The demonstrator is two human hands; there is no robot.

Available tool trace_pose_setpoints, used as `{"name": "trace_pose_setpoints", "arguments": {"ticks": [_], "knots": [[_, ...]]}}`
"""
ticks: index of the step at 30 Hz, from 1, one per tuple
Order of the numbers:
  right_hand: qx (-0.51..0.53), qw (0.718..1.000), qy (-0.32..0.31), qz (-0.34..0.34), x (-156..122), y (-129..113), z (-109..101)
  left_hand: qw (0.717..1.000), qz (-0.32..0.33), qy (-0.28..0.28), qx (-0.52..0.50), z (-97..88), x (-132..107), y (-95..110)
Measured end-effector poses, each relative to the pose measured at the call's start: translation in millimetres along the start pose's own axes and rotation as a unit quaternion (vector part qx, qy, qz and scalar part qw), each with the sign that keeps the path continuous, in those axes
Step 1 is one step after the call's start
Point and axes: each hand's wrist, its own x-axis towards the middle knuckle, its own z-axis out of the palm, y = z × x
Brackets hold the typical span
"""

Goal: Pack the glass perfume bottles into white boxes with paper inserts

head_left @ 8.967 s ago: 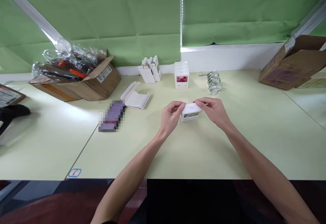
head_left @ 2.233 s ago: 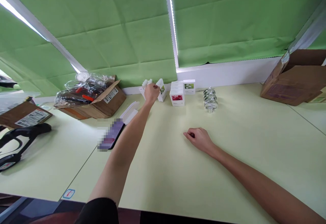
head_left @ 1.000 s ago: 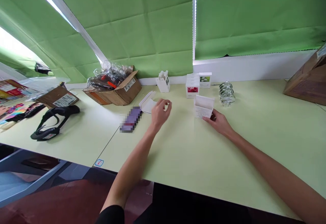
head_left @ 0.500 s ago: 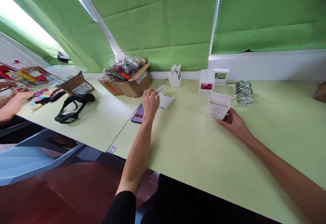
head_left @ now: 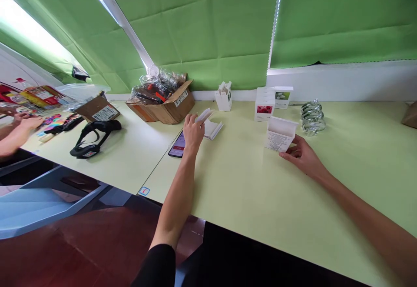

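With my left hand I pinch a flat white folded piece that looks like paper or thin card. Beneath it lies a white stack of similar flat pieces. A phone with a lit screen rests just left of that hand. My right hand grips a small white carton by its lower right side; its top is open and printed text faces me. Behind the carton stand a white box with a red picture and a white box with a green picture.
A white open-topped carton stands by the wall. Clear shiny containers sit at the right. Further left are a cardboard box of plastic items, a black headset and another person's hands.
My left hand has lifted the flat white piece slightly off the stack and tilted it up. My right hand still holds the carton, shifted a little to the right.
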Motion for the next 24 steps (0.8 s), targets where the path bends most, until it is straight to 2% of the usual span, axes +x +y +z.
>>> {"name": "trace_pose_setpoints", "arguments": {"ticks": [3, 5, 8, 11, 13, 15, 17, 21, 24], "knots": [[0.010, 1.000, 0.010, -0.011, -3, -4, -3, 0.999, 0.001, 0.045, -0.010, -6.6, 2, 6], [0.001, 0.999, 0.043, -0.023, -6, -7, -4, 0.995, 0.004, 0.093, -0.027, -14.8, 3, 12], [-0.012, 0.989, 0.140, -0.053, -10, -12, -6, 0.984, 0.004, 0.168, -0.059, -29.9, 4, 25], [-0.002, 0.964, 0.251, -0.088, -14, -20, -8, 0.965, -0.014, 0.229, -0.125, -43.6, 3, 38], [-0.012, 0.955, 0.278, -0.105, -18, -27, -9, 0.948, -0.036, 0.254, -0.186, -50.1, 1, 48], [-0.031, 0.963, 0.240, -0.119, -24, -37, -9, 0.932, -0.044, 0.266, -0.242, -54.3, -3, 62], [-0.024, 0.978, 0.158, -0.131, -30, -46, -7, 0.921, -0.028, 0.273, -0.278, -56.2, -12, 80], [0.071, 0.989, -0.020, -0.130, -44, -62, 2, 0.920, 0.053, 0.266, -0.282, -53.3, -41, 120], [0.123, 0.982, -0.099, -0.103, -51, -67, 9, 0.921, 0.123, 0.230, -0.289, -46.6, -67, 143]]}}
